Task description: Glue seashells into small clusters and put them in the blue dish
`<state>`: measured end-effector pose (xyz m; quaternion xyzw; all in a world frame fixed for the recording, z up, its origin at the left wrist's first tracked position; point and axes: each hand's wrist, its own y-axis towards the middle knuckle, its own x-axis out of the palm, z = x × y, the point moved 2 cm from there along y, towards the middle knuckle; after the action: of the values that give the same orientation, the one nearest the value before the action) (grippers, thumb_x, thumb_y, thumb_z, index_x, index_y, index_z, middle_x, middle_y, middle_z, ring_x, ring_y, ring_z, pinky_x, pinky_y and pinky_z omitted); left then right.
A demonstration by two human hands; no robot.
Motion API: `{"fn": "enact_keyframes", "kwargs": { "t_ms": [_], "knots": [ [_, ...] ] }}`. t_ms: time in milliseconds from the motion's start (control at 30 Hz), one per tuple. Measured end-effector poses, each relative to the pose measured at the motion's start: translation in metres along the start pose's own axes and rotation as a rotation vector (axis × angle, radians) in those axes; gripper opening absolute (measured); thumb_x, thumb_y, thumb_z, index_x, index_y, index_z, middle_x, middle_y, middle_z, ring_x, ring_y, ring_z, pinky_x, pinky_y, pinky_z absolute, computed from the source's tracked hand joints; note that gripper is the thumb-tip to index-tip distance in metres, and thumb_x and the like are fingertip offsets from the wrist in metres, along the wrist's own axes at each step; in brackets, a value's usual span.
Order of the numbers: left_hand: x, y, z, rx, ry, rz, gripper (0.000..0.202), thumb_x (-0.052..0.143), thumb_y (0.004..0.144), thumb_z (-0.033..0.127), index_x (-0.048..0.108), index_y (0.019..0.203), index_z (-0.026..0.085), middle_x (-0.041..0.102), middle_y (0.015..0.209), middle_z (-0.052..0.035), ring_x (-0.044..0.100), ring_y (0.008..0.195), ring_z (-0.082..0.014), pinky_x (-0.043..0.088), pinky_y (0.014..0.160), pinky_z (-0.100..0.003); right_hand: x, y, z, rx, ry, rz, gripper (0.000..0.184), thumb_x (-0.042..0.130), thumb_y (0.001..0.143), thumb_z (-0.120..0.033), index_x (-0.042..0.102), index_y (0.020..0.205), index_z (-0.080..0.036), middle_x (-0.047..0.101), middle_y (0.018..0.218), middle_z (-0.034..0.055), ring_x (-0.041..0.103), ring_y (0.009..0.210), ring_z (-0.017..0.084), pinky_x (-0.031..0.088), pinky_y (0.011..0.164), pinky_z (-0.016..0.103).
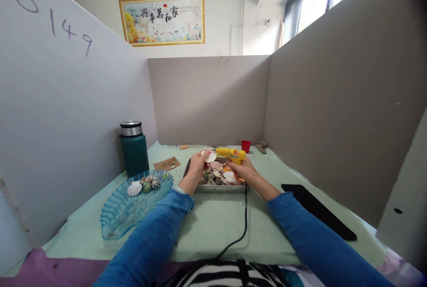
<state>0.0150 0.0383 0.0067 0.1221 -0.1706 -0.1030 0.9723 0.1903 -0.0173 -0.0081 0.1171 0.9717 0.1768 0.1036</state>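
Note:
Between the thumb and fingers of my left hand (197,166) is a pale seashell (211,157), held above a metal tray (220,189). My right hand (244,169) is wrapped round the handle of a yellow glue gun (230,153). The gun's nozzle points left, close to the shell; whether they touch I cannot tell. Below both hands the tray is filled with mixed shells (216,175). A black cord (246,216) runs from the gun down to the table's front edge.
On the left, a blue shell-shaped glass dish (123,216) bears several shells. Behind it stand a green bottle (134,151) and a brown card (167,164). A red cup (246,146) is at the back, a black flat pad (316,210) on the right. Partitions enclose three sides.

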Motion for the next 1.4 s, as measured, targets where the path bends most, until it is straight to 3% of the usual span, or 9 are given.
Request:
{"fn": "enact_keyframes", "kwargs": {
  "t_ms": [833, 1100, 1400],
  "knots": [
    [0.0054, -0.0082, 0.0036, -0.001, 0.068, -0.111, 0.045, 0.082, 0.059, 0.051, 0.064, 0.071, 0.012, 0.055, 0.054, 0.0013, 0.04, 0.04, -0.0052, 0.03, 0.04, -0.021, -0.001, -0.0004, -0.0022, 0.009, -0.034, -0.006, 0.026, 0.072, 0.072, -0.038, 0.057, 0.063, -0.019, 0.049, 0.043, -0.0046, 0.041, 0.034, 0.009, 0.035, 0.035, 0.022],
    [0.0001, -0.0012, -0.0003, -0.027, 0.01, -0.03, 0.044, 0.083, 0.058, 0.049, 0.061, 0.07, 0.013, 0.056, 0.056, 0.001, 0.04, 0.04, -0.0048, 0.03, 0.039, -0.02, -0.0012, -0.0008, -0.0019, 0.008, -0.033, 0.005, 0.024, 0.072, 0.072, -0.036, 0.058, 0.064, -0.019, 0.048, 0.042, -0.005, 0.041, 0.034, 0.008, 0.035, 0.035, 0.021],
    [0.0012, -0.0023, 0.0, -0.031, 0.01, -0.04, 0.041, 0.084, 0.061, 0.046, 0.063, 0.071, 0.012, 0.057, 0.058, 0.0003, 0.042, 0.04, -0.0048, 0.031, 0.039, -0.02, -0.001, -0.0007, -0.0015, 0.009, -0.028, -0.004, 0.026, 0.073, 0.071, -0.037, 0.058, 0.062, -0.019, 0.048, 0.042, -0.0049, 0.041, 0.034, 0.008, 0.034, 0.035, 0.021]
  ]
}}
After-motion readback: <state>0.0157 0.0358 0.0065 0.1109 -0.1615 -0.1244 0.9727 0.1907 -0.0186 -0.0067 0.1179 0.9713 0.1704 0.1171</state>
